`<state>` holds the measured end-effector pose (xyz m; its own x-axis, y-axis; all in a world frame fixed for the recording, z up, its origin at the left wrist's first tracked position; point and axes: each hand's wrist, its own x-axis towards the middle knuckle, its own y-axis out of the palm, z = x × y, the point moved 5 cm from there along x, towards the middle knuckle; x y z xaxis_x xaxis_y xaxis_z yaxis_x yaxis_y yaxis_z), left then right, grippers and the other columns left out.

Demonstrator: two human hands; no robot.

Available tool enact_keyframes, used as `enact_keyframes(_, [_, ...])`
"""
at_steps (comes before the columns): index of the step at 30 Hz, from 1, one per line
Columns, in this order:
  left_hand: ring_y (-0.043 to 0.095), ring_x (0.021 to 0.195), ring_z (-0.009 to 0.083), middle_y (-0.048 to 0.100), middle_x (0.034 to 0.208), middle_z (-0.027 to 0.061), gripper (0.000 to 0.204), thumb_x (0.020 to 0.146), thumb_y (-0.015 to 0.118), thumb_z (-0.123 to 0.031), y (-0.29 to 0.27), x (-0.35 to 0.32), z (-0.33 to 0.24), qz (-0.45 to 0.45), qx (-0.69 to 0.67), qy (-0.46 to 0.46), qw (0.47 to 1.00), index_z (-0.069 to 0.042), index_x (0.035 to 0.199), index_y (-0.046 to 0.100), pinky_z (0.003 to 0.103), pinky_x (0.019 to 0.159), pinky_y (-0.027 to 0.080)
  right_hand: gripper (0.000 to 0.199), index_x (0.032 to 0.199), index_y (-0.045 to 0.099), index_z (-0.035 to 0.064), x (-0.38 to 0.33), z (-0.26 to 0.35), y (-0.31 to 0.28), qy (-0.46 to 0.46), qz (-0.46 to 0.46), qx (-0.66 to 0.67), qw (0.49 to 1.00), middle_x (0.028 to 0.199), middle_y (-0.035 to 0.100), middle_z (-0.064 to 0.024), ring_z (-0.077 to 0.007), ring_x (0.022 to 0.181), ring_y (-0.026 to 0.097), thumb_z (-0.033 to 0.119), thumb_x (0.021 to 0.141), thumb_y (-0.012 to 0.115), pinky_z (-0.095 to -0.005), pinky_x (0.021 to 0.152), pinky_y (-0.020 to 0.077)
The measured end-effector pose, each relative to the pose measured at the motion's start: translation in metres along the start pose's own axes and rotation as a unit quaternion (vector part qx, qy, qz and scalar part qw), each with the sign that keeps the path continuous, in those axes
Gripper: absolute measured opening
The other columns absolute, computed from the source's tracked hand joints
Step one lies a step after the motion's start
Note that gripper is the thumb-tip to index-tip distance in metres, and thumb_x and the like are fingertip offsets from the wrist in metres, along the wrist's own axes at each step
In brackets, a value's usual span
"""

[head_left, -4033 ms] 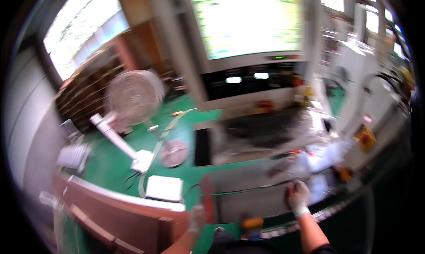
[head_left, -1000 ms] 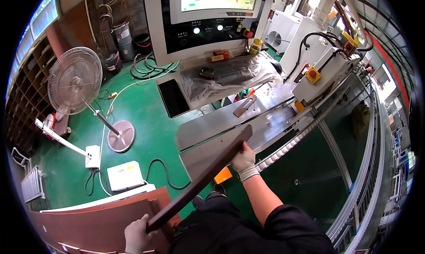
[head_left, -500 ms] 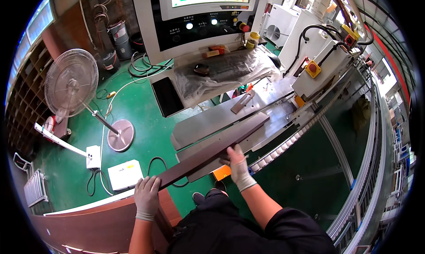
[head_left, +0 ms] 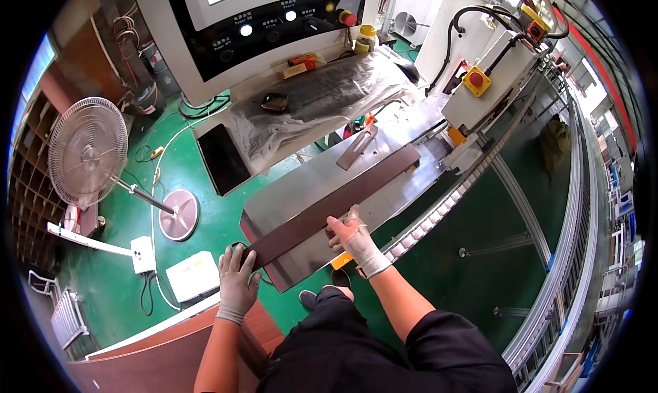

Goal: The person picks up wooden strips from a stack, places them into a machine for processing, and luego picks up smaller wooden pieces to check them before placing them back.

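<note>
A long dark brown board (head_left: 329,210) lies slantwise on a grey metal machine table (head_left: 274,198), its near end jutting past the table's left edge. At that near end is my left hand (head_left: 238,283), gloved in pale grey, fingers spread and fingertips against or just beside the board. My right hand (head_left: 358,246), in a similar glove, is by the board's near long edge around the middle. Its thumb and forefinger stand apart and the other fingers are bent; whether they touch the board is unclear. A small brown slotted piece (head_left: 357,148) rests behind the board.
Behind the table stands a control cabinet (head_left: 274,33) with a screen, and a plastic-covered shelf (head_left: 322,105). A floor fan (head_left: 89,153) and a white box (head_left: 192,276) are on the left. Brown panels (head_left: 164,355) lie lower left; a roller rail (head_left: 439,215) curves along the right.
The board now lies flatter over the metal table. My left hand's fingers have gone from wrapped round its end to spread. My right hand has shifted slightly left, and the view has turned.
</note>
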<state>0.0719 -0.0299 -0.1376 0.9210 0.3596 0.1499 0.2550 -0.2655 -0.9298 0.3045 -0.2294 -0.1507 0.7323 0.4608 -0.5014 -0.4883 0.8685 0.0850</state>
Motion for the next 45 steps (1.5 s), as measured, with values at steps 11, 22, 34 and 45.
enact_keyframes(11, [0.041,0.136,0.0463,0.053,0.143,0.0164,0.045,0.084,0.067,-0.016,0.023,0.036,-0.042,-0.053,0.039,-0.011,0.998,-0.011,0.128,0.064,0.061,0.116,0.026,0.117,0.149,-0.021,-0.0131,0.025,-0.023,-0.019,-0.028,0.022,-0.109,0.993,0.086,0.063,-0.0141,-0.0185,0.063,0.062,0.042,0.094,0.067,-0.0319,0.055,0.0522])
enact_keyframes(22, [0.031,0.144,0.0467,0.042,0.153,0.0168,0.053,0.087,0.065,-0.021,0.038,0.075,-0.086,0.007,0.029,-0.048,0.998,-0.013,0.138,0.058,0.059,0.121,0.019,0.053,0.111,0.047,-0.0110,0.040,0.003,-0.041,0.030,0.027,-0.077,0.996,0.081,0.064,-0.0152,-0.0205,0.060,0.066,0.037,0.097,0.065,-0.0321,0.051,0.0545])
enact_keyframes(34, [0.035,0.142,0.0413,0.044,0.148,0.0156,0.066,0.080,0.071,-0.026,0.104,0.190,-0.209,-0.003,0.030,0.024,0.999,-0.008,0.140,0.049,0.056,0.119,0.024,0.111,0.150,-0.036,0.0094,0.109,0.070,-0.183,-0.015,-0.092,0.055,0.994,0.072,0.058,-0.0114,-0.0166,0.050,0.057,0.022,0.099,0.062,-0.0293,0.043,0.0477])
enact_keyframes(45, [0.037,0.140,0.0439,0.044,0.148,0.0197,0.057,0.086,0.063,-0.023,0.115,0.180,-0.204,-0.046,0.010,-0.051,0.998,-0.006,0.139,0.049,0.055,0.119,0.025,0.104,0.154,-0.032,0.0154,0.131,0.069,-0.232,-0.072,-0.052,0.115,0.989,0.077,0.056,-0.0088,-0.0147,0.054,0.056,0.014,0.101,0.058,-0.0304,0.052,0.0543])
